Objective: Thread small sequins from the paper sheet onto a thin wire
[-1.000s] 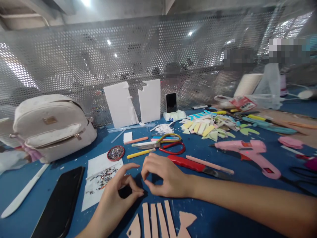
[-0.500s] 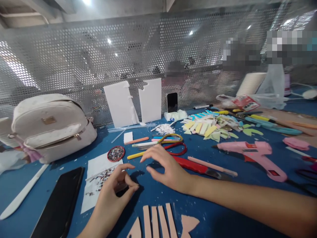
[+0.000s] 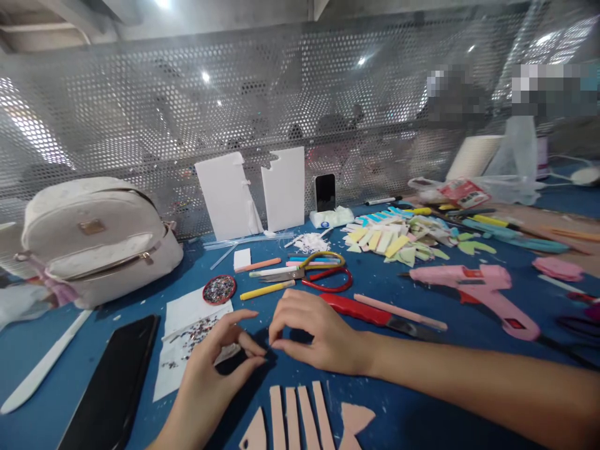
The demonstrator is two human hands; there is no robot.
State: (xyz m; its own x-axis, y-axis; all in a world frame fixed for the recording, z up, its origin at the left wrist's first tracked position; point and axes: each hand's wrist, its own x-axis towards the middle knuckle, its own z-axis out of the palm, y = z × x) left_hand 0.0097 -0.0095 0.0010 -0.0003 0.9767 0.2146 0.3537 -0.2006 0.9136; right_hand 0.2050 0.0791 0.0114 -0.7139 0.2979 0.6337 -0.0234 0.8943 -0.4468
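My left hand (image 3: 220,365) is closed in a pinch, its thumb and fingertips together beside the white paper (image 3: 175,365) with scattered sequin-like bits. My right hand (image 3: 316,328) also pinches, fingertips almost meeting those of the left just above the blue table. Anything between the fingertips is too small to make out. Below the hands lie several pink strips (image 3: 293,415), a pink triangular piece (image 3: 255,431) with a hole, and a pink tail-shaped piece (image 3: 357,419). A red round lid (image 3: 219,290) full of glittery bits rests on the paper's upper corner.
Beyond my right hand lie scissors (image 3: 328,272), a red-handled utility knife (image 3: 356,309) and markers (image 3: 267,290). A pink glue gun (image 3: 482,294) is at right, near a heap of cut pieces (image 3: 398,237). A black phone (image 3: 112,381) and white backpack (image 3: 98,240) occupy the left.
My right hand has moved down and slightly left, and its thumb and fingers have closed into a pinch near my left fingertips. My left hand has barely shifted.
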